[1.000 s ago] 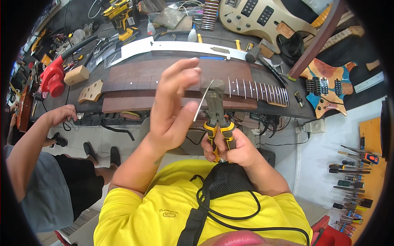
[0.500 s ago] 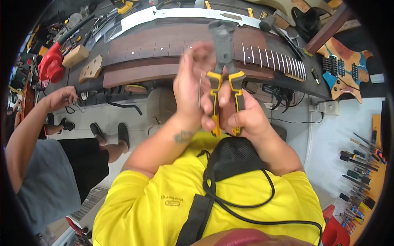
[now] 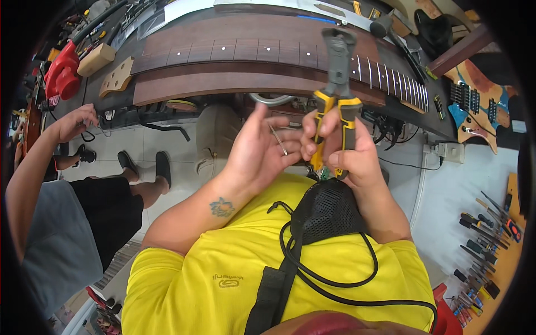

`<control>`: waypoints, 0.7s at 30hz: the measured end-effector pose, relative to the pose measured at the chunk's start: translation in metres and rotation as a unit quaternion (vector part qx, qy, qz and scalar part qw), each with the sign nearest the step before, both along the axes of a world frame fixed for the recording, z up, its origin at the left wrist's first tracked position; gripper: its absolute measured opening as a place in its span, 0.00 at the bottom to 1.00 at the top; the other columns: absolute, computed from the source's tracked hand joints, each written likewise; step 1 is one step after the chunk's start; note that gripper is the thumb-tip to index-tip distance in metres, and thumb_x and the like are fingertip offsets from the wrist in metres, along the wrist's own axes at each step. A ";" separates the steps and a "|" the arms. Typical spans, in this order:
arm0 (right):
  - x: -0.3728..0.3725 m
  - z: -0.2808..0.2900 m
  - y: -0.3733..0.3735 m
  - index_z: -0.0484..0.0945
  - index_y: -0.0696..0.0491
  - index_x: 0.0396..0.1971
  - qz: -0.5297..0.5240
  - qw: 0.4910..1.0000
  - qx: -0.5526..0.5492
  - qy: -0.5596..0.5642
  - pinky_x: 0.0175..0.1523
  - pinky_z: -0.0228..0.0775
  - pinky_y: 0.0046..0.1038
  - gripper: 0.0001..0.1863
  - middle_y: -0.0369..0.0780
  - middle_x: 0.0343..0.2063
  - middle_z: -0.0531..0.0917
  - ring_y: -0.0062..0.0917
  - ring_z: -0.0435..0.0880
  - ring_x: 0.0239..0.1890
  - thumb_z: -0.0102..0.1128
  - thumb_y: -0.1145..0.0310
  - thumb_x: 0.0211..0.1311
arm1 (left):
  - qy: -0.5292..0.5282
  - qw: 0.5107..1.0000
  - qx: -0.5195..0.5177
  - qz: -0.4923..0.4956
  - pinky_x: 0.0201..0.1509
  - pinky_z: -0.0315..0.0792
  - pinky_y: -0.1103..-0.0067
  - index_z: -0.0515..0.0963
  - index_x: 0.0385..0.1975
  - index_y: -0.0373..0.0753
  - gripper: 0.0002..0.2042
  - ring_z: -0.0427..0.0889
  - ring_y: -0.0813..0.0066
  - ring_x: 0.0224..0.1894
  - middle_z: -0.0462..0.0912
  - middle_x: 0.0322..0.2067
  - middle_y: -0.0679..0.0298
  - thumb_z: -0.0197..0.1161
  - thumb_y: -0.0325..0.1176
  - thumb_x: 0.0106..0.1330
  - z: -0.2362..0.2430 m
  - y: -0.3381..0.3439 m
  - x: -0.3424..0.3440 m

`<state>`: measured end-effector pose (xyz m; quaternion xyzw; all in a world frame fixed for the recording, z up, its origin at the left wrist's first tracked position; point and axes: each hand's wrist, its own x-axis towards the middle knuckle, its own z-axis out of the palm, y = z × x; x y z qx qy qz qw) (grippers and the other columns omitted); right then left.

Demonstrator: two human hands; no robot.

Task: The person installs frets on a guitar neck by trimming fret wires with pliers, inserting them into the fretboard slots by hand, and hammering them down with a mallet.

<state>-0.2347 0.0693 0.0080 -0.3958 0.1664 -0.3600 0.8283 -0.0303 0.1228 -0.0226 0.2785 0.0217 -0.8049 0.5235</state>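
My right hand (image 3: 357,153) is closed around the yellow-and-black handles of a pair of end-cutting nippers (image 3: 338,61), whose grey jaws point up and away from me. Beside it, my left hand (image 3: 251,145) is turned palm up, fingers loosely spread, and carries a short piece of fret wire (image 3: 278,140) across them. Just beyond both hands lies a guitar neck with a dark, dotted fretboard (image 3: 245,51). Bright metal frets (image 3: 391,81) line its right part, while bare slots show on its left. Its pale wooden headstock (image 3: 116,77) is at the left end.
A brown board (image 3: 223,84) runs along the bench's near edge. A hammer (image 3: 385,28) lies behind the fretboard. To the left are a red blower (image 3: 61,72) and a wooden block (image 3: 96,60). A multicoloured guitar body (image 3: 474,100) is at right. Another person's hand (image 3: 78,123) rests near the bench at left.
My left hand has opened out and moved down, away from the nippers' jaws, with the fret wire in it. My right hand and the nippers have shifted right.
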 end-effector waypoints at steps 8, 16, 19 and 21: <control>-0.027 0.007 0.005 0.77 0.56 0.41 -0.060 0.974 -0.099 0.194 0.56 0.69 0.28 0.18 0.41 0.46 0.76 0.24 0.75 0.46 0.54 0.83 0.46 | -0.231 0.963 -0.135 -0.035 0.50 0.87 0.75 0.77 0.62 0.27 0.16 0.89 0.70 0.43 0.87 0.48 0.53 0.55 0.21 0.78 0.047 0.010 0.052; -0.020 0.015 0.003 0.81 0.60 0.46 -0.027 0.911 -0.283 0.298 0.62 0.70 0.29 0.24 0.40 0.48 0.77 0.29 0.78 0.49 0.55 0.79 0.44 | -0.406 0.875 -0.262 0.041 0.36 0.73 0.85 0.80 0.57 0.27 0.12 0.79 0.82 0.33 0.83 0.36 0.63 0.56 0.24 0.81 0.076 -0.012 0.057; -0.019 0.020 0.001 0.84 0.61 0.55 -0.002 0.886 -0.321 0.333 0.68 0.69 0.32 0.33 0.43 0.52 0.79 0.35 0.80 0.55 0.55 0.78 0.42 | -0.537 0.786 -0.296 0.077 0.35 0.62 0.87 0.81 0.54 0.27 0.11 0.70 0.88 0.31 0.77 0.31 0.70 0.57 0.26 0.82 0.088 -0.014 0.042; -0.016 0.022 0.002 0.84 0.61 0.59 -0.026 0.863 -0.381 0.331 0.74 0.66 0.34 0.36 0.44 0.57 0.79 0.38 0.81 0.62 0.55 0.78 0.42 | -0.603 0.731 -0.309 0.083 0.36 0.64 0.87 0.82 0.55 0.27 0.11 0.71 0.87 0.32 0.78 0.31 0.71 0.57 0.26 0.83 0.094 -0.013 0.034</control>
